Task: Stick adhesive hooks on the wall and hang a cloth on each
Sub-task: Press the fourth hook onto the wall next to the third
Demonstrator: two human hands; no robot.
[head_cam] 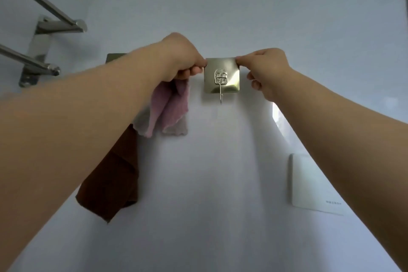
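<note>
Square metal adhesive hook (221, 77) sits at frame centre against the white wall (220, 161), wire hook pointing down; whether its back is fully seated cannot be told. Left hand (181, 59) pinches the plate's upper left corner, and its lower fingers also grip a pink cloth (170, 108) that hangs just left of the plate's left edge. Right hand (267, 70) pinches the upper right corner, remaining fingers curled beside the right edge. Bottom edge of the plate is free, with bare wall below it. Left of centre, a second plate (114, 57) shows partly behind the left forearm, with a brown cloth (112, 179) hanging beneath. Towel rack (44, 44) occupies the upper left; a white switch plate (309, 183) sits lower right, well apart from the hook.
</note>
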